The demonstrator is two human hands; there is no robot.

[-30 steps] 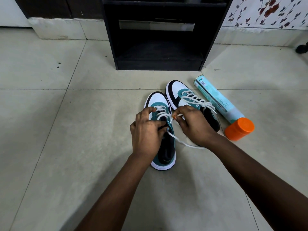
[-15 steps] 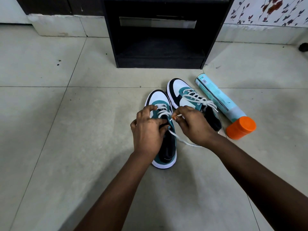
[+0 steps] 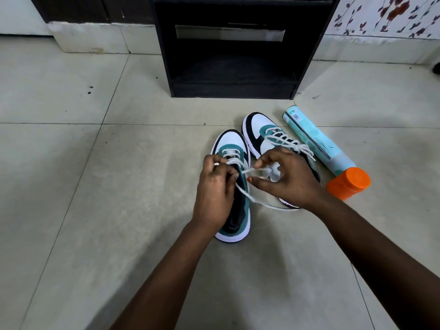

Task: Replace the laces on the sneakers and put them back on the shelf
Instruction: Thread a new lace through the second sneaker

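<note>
White lace (image 3: 259, 201) is the thing to watch in the head view, the only view there is: it runs from the upper eyelets of the near sneaker (image 3: 234, 186), loops out over the floor (image 3: 95, 186) toward the person, and comes back up under the right wrist. The left hand (image 3: 215, 189) sits over that sneaker's tongue with its fingers (image 3: 226, 171) curled, pinching the lace at the eyelets. The right hand (image 3: 289, 178) is just beside it, thumb and forefinger nipped on a lace end that blurs where it crosses between the two hands. The second sneaker (image 3: 266, 136), already laced, stands touching the first on its right, partly behind the right hand. The lower rows on the near sneaker look threaded, so the job in hand seems to be the top eyelets. To do it well, the left hand should pin the eyelet flap flat while the right feeds the tip straight through, then draws the slack off the floor evenly so both ends match. The dark shelf (image 3: 234, 89) stands open at the far edge of the floor tiles; a spray can (image 3: 314, 139) with an orange cap (image 3: 348, 183) lies right of the shoes, clear of the route back.
</note>
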